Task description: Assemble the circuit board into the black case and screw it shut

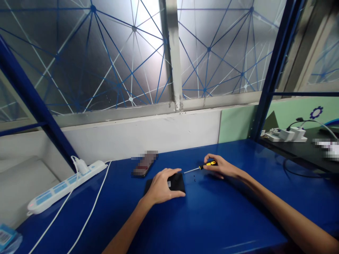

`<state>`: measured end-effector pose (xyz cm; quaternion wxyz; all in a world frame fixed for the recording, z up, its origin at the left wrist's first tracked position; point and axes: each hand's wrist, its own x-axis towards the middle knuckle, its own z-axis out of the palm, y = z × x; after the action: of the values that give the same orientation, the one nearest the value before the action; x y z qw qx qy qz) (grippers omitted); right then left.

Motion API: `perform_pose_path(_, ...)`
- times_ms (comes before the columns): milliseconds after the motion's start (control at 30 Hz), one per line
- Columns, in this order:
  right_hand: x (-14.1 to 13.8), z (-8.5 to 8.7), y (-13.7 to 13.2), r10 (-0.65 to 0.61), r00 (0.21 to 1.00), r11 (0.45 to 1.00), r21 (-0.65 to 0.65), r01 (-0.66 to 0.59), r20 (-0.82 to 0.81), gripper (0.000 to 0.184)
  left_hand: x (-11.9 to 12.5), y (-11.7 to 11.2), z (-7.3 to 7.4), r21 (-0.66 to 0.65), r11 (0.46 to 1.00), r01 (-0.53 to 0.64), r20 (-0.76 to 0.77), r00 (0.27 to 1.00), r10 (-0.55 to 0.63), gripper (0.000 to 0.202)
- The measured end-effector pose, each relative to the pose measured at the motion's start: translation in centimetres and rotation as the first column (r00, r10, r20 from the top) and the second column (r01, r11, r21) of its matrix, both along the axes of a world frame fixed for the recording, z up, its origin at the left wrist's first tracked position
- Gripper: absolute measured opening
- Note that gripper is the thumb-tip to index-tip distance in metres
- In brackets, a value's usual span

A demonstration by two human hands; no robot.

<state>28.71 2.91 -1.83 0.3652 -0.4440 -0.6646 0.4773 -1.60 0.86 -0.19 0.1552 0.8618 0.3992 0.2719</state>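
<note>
My left hand [161, 187] lies over a flat black box-like device [179, 182] and grips it, thumb along the near edge and fingers across the far edge. A small pale label shows on the device; much of the rest is under my hand. In my right hand [220, 165], closed around its yellow-and-black handle, is a screwdriver [192, 170]. Its thin metal shaft points left, with the tip at the device's right-hand edge; whether it touches cannot be made out. Just below the shaft, several tiny dark pieces, looking like screws [195, 180], lie on the blue table [206, 222].
A phone [145, 163], partly blurred out, lies behind the device. On the left sits a white power strip [66, 187] with a plugged-in charger [82, 166] and trailing white cables [91, 211]. A dark desk at right holds another power strip [287, 135]. Blue posts frame the table.
</note>
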Motion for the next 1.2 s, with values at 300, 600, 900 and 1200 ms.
perform_pose_path(300,0.4,-0.1,0.3,-0.095,0.976,0.977,0.207,0.053,0.197,0.039,0.2,-0.1,-0.4,-0.022,1.0,0.01,-0.092,0.996,-0.012,0.078)
perform_pose_path(600,0.8,-0.9,0.7,-0.041,0.957,0.971,0.236,-0.029,0.287,0.047,0.5,-0.2,-0.4,-0.056,0.998,-0.008,-0.186,0.983,-0.003,0.082)
perform_pose_path(900,0.5,-0.9,0.5,0.064,0.968,0.983,0.154,-0.103,0.241,0.039,1.3,-0.5,-0.1,-0.057,0.997,-0.047,-0.278,0.96,0.029,0.083)
perform_pose_path(1200,-0.7,-1.2,1.4,-0.162,0.871,0.928,0.373,-0.026,0.463,0.055,1.4,-0.2,-0.6,0.036,0.999,0.001,-0.3,0.954,0.01,0.077)
